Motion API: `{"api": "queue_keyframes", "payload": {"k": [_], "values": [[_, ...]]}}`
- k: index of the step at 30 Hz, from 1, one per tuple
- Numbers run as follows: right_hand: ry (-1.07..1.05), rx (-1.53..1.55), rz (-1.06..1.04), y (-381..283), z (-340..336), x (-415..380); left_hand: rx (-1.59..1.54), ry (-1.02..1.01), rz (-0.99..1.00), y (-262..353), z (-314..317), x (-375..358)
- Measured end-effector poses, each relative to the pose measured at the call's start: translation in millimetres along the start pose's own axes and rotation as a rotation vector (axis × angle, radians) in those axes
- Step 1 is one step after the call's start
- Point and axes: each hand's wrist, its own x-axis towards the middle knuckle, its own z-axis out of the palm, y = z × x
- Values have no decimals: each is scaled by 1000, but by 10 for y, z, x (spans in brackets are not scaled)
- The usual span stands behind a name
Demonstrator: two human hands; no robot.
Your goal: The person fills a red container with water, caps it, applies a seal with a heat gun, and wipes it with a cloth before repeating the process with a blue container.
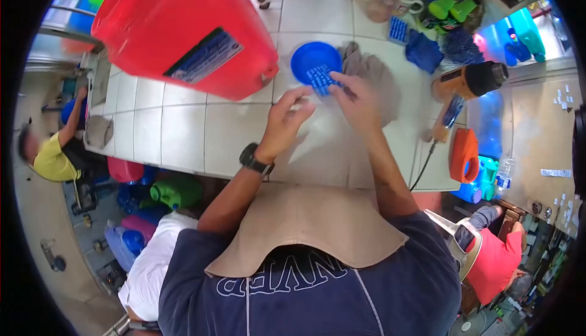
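Both hands meet just below the blue bowl [314, 60] on the tiled bench [183, 128]. The right hand [360, 101] pinches a small blue printed label [323, 79] at the bowl's near rim; the left hand [287, 119], fingers curled, touches its lower edge.

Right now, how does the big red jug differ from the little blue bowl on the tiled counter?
The red jug is far larger than the blue bowl. The jug is boxy and lies tilted, with a dark label on its side; the bowl is round, open and plain. The bowl sits right by the left hand and right hand, while the jug lies apart from both. Both look like plastic and rest on the tiled counter.
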Motion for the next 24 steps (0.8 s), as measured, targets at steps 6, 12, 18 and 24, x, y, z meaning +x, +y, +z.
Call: {"api": "queue_keyframes", "payload": {"k": [6,12,18,24], "values": [[-76,787,373,-124,402,-281,-488,140,-395,-124,-232,-88],[-129,139,-408,-96,378,-161,-695,-47,-605,-206,-376,-144],[-216,613,183,-107,481,-146,-581,192,-396,-216,-298,-144],[-295,710,384,155,598,-212,-679,188,-392,-366,-338,-166]]}}
